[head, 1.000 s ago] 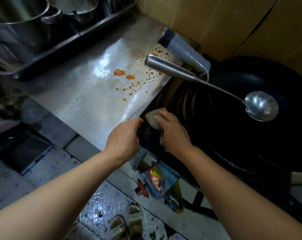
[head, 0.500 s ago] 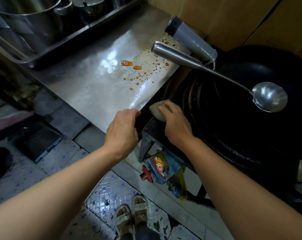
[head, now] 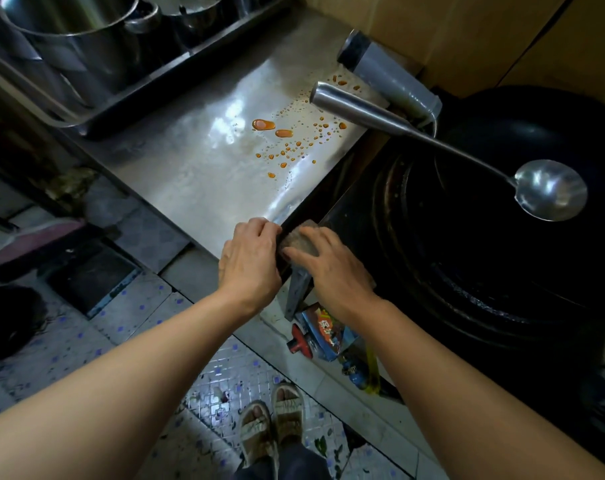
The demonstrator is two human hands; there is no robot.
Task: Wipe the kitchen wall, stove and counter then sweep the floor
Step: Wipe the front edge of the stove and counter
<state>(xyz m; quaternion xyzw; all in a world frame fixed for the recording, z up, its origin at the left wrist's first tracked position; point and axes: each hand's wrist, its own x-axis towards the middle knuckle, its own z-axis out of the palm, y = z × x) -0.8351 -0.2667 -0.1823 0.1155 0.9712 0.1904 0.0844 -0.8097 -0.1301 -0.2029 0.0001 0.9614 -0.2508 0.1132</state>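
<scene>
- The only printing in view is on a colourful packet (head: 323,332) lying on the floor below the stove, just under the person's right wrist.
- The packet is blue with an orange and red panel carrying pale characters, but they are too small and blurred to read.
- No legible words, brand names, numbers or signs appear on anything else in view.
</scene>
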